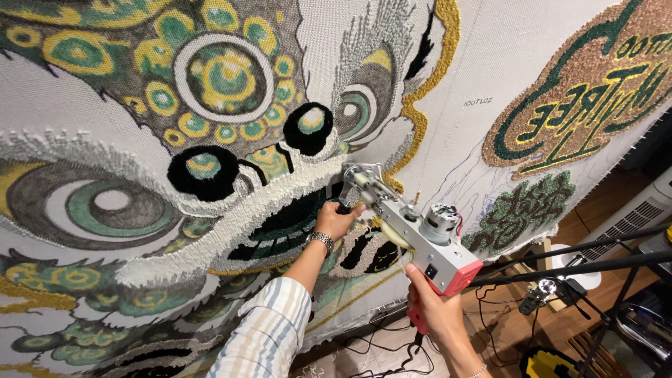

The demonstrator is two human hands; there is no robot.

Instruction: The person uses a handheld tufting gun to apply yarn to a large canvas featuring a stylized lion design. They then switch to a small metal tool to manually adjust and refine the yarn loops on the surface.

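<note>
Tufting gun (413,234), grey body w/ red grip, nose pressed on stretched cloth (448,133) beside white pile band (231,224). R hand (435,308) wrapped tight round red grip. L hand (336,218) closed on gun's black front handle; metal watch (320,240) at wrist, striped sleeve (269,332) below. I see cables (378,350) on floor.

Wooden floor (532,329) lower right, black cables (371,346) trailing across it. Black tripod legs (581,269) cross in front of a white ribbed appliance (630,217) near the right edge, with a small lit lamp (546,287) on the stand. Even indoor light.
</note>
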